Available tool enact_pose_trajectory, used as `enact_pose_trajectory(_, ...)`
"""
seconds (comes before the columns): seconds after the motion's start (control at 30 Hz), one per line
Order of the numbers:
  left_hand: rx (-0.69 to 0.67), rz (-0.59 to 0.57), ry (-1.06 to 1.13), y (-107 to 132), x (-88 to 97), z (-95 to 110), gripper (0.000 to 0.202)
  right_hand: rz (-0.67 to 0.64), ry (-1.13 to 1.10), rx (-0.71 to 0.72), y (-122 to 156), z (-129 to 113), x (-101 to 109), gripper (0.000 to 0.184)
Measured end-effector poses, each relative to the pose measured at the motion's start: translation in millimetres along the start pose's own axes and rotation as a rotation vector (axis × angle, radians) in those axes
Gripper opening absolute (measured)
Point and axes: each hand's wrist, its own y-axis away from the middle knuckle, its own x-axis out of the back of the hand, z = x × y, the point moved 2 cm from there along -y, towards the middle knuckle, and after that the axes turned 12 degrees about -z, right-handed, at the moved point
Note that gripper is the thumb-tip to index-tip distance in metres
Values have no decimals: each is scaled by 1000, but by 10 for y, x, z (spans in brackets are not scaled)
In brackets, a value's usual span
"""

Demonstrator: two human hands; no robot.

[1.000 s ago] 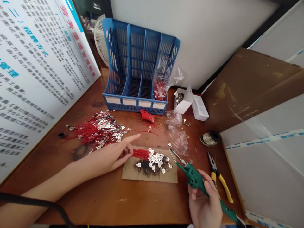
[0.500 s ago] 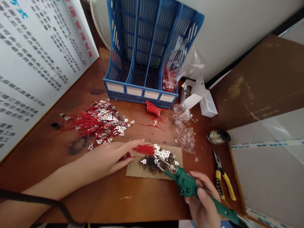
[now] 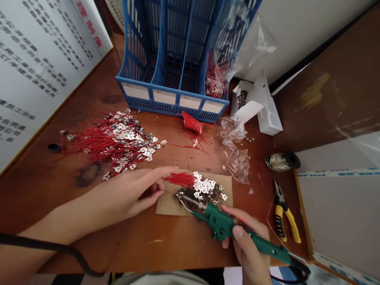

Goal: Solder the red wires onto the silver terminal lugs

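Note:
My right hand [image 3: 251, 247] grips a green soldering iron [image 3: 237, 231] whose metal tip rests on a scorched cardboard pad [image 3: 166, 206]. On that pad lies a small bundle of red wires with silver terminals [image 3: 196, 184]. My left hand [image 3: 135, 192] lies on the desk at the pad's left edge. Its index finger stretches toward the wire bundle, and its thumb and other fingers pinch the bundle's red end.
A large heap of red wires with terminals [image 3: 114, 140] lies left of centre. A blue file rack [image 3: 178, 59] stands at the back with a plastic bag [image 3: 228, 59] in it. Yellow-handled pliers [image 3: 283, 211], a solder spool [image 3: 280, 161], white boxes [image 3: 261, 109] and loose bags [image 3: 237, 158] sit to the right.
My right hand has swung the soldering iron leftward and down, so its tip moved from the air right of the terminals to the pad. The view has tilted closer to the desk.

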Motion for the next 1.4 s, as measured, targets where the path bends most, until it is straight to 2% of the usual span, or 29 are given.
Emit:
enact_pose_trajectory(0.17, -20, -39, 112, -44, -10, 42, 65, -24, 2, 2, -39, -45, -50, 33)
enact_pose_trajectory(0.37, -3, -40, 91, -45, -16, 64, 69, 190, 26, -147, 22, -144, -167, 37)
enact_pose_trajectory(0.47, -12, -24, 77, -45, -16, 80, 69, 160, 42, -118, 9, -159, -173, 37)
enact_pose_trajectory(0.57, -22, -24, 79, -46, -24, 87, 70, 91, 46, -40, -14, -115, -108, 30)
enact_pose_trajectory(0.77, -28, -33, 101, -54, -31, 79, 69, -8, 45, 34, -36, -34, 9, 31)
enact_pose_trajectory(0.9, -21, -33, 102, -52, -43, 70, 65, 6, 50, 30, -27, -76, -60, 29)
enact_pose_trajectory(1.03, -22, -39, 88, -57, -56, 66, 65, 167, 43, -90, 11, -109, -127, 32)
enact_pose_trajectory(1.07, -21, -41, 87, -61, -57, 67, 65, 173, 42, -97, 12, -111, -127, 33)
enact_pose_trajectory(1.23, -7, -40, 76, -79, -58, 73, 67, 17, 65, 17, -40, -84, -55, 28)
enact_pose_trajectory(1.4, -4, -49, 86, -88, -59, 68, 69, 33, 63, 15, -49, -51, -17, 30)
